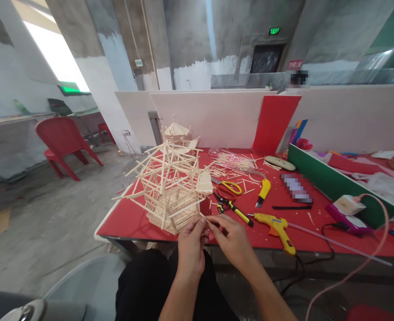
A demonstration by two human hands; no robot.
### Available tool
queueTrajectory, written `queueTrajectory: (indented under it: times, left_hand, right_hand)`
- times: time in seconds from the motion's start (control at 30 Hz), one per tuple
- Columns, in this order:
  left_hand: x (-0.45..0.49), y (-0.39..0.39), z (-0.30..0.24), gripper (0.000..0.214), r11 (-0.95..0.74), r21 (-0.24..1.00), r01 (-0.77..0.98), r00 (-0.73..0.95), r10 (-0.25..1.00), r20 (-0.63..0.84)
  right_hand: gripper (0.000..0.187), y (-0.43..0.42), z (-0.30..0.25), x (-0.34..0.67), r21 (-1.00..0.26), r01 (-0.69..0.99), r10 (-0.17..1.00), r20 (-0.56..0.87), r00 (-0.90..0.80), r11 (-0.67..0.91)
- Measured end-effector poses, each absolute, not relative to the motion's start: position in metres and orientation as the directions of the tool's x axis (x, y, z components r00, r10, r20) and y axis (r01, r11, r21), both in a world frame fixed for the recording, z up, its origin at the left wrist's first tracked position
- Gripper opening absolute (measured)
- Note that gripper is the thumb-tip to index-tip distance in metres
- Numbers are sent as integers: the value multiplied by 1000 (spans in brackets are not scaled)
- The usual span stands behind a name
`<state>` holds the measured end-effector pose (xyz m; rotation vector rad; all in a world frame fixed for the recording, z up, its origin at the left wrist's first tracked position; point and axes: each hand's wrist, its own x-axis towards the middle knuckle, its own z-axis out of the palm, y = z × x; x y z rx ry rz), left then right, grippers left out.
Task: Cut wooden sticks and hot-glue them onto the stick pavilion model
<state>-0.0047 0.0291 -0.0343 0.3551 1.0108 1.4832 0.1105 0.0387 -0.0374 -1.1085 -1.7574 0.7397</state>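
Close together at the table's front edge, my left hand (192, 243) and my right hand (233, 238) pinch a thin wooden stick (203, 216) between their fingertips. Most of the stick is hidden by the fingers. Just beyond and to the left stands an open-framed pavilion model (165, 178) built from pale wooden sticks. A second stick model with a pointed roof (176, 129) is behind it. Right of my hands lie a yellow glue gun (277, 225) with a long clear glue stick (337, 245), and black-and-yellow cutting pliers (239, 213).
On the red table (190, 236) are yellow-handled scissors (232, 186), a yellow utility knife (264, 191), loose sticks (228, 167) and a blurred phone (296, 187). A green board (337, 183) and power strip (350, 223) with a trailing cable stand right. A red chair (61, 138) is left.
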Motion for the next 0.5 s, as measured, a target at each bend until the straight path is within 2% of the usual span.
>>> queueTrajectory:
  times: [0.2,0.4,0.5]
  left_hand:
    - [0,31,-33,33,117,755,-645,-229,913,-337]
    - [13,37,-34,40,144,802,-579,-203,928,-313]
    - [15,39,-39,39,163,808,-567,-203,922,-329]
  right_hand:
    - [20,42,-45,113,-801,439,904,422,-66,406]
    - [29,87,-22,140,-787,498,819,525,232,364]
    - [27,118,-8,142,-768,491,815,552,178,412]
